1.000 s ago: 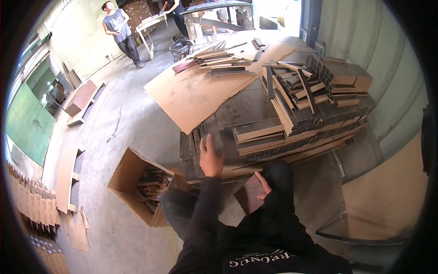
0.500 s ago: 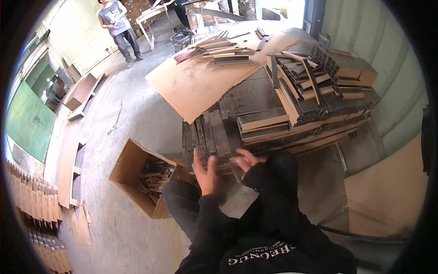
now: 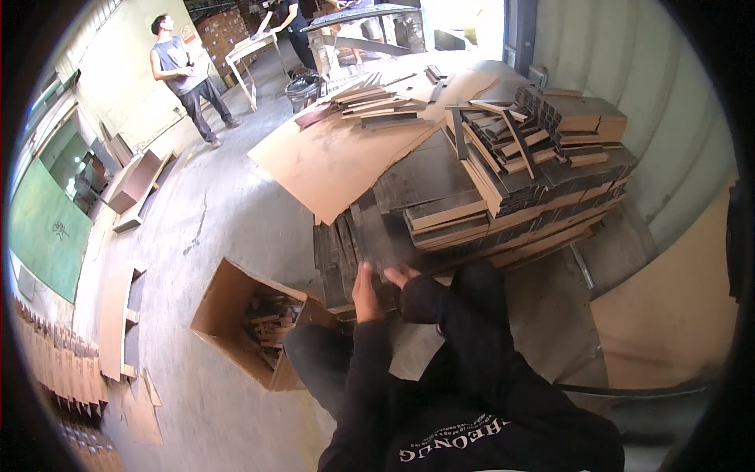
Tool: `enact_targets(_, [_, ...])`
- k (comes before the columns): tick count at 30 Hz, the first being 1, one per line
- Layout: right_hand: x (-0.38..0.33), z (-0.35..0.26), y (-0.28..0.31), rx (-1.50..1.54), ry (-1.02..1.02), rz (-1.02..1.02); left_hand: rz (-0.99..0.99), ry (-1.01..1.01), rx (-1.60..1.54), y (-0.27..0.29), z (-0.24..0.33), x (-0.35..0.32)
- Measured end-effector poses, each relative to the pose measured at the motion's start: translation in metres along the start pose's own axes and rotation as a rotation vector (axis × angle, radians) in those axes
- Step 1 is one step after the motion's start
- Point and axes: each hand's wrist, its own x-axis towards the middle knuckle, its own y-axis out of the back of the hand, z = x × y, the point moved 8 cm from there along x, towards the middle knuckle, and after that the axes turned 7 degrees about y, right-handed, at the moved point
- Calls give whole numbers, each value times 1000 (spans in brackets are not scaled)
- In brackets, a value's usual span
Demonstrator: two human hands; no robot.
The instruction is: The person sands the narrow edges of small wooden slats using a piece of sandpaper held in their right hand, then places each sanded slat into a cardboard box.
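Note:
My left hand (image 3: 366,294) is upright at the near end of the dark strips, fingers together. Opposite it, my right hand (image 3: 400,277) points its fingers toward the left one. Between them a dark flat strip (image 3: 380,240) is smeared by motion; both hands seem closed on its near end, one at each side. More long dark strips (image 3: 330,256) lie side by side under and left of it. Beside my left knee stands an open cardboard box (image 3: 222,303) with many short brown pieces (image 3: 267,321) inside.
A brown sheet (image 3: 303,169) with loose strips (image 3: 377,102) covers the far part of the pile. Stacked dark-and-tan strips (image 3: 519,185) rise at right. A person (image 3: 185,75) stands at far left near a work table (image 3: 255,46). Brown panels (image 3: 118,318) lie on the left floor.
My hands have come closer together from a spread, open pose. The dark strip between them now blurs with motion. The person at far left has turned and shows more of the body.

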Motion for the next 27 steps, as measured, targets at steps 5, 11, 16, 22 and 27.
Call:
enact_targets(5, [-34,19,-4,80,11,16,20,-81,6,-10,5,-59])
enact_targets(11, [-48,24,-8,35,73,36,11,-92,-52,-18,9,-81])
enact_targets(16, [-73,36,-7,-24,146,81,-58,-211,91,-31,17,-117])
enact_targets(22, [-71,-26,-28,141,202,96,-64,-330,117,-63,68,-136])
enact_targets(27, [-12,-138,-13,192,107,15,-241,-449,247,-122,139,-62])
